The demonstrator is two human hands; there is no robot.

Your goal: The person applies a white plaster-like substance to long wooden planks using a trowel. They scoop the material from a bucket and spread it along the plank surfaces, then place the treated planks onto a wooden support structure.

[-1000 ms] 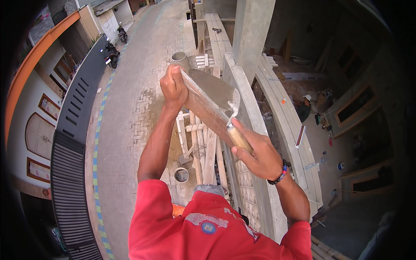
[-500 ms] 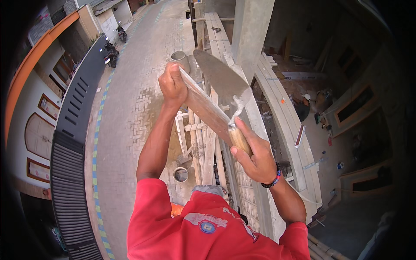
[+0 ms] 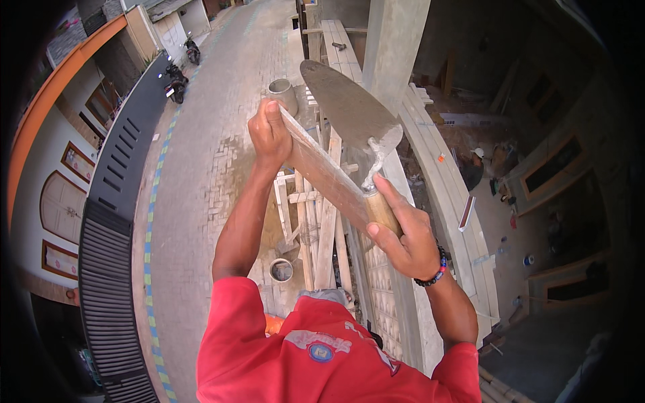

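My left hand [image 3: 270, 136] is closed around the far upper end of a flat greyish-brown board [image 3: 329, 185], thumb on top. The board slants down from that hand toward my right hand [image 3: 413, 242], which is wrapped round the wooden handle of a brick trowel [image 3: 351, 104]. Grey smears coat the trowel's broad pointed blade, and its crooked metal neck is crusted. In this view the blade lies beyond the board's upper right edge; whether the two touch I cannot tell. My left fingers are partly hidden behind the board.
Beneath my hands stands wooden and bamboo scaffolding [image 3: 323, 232], with a bucket [image 3: 281, 270] nearby. A round container [image 3: 283, 94] is farther off. A concrete column [image 3: 395, 50] rises ahead beside a long ledge [image 3: 447, 181]. Paved street runs left; motorbikes [image 3: 176, 82] are parked there. Another person [image 3: 474, 168] is at right.
My right hand has moved slightly right, and the trowel has turned to show more of its blade face. The left hand and board have hardly moved.
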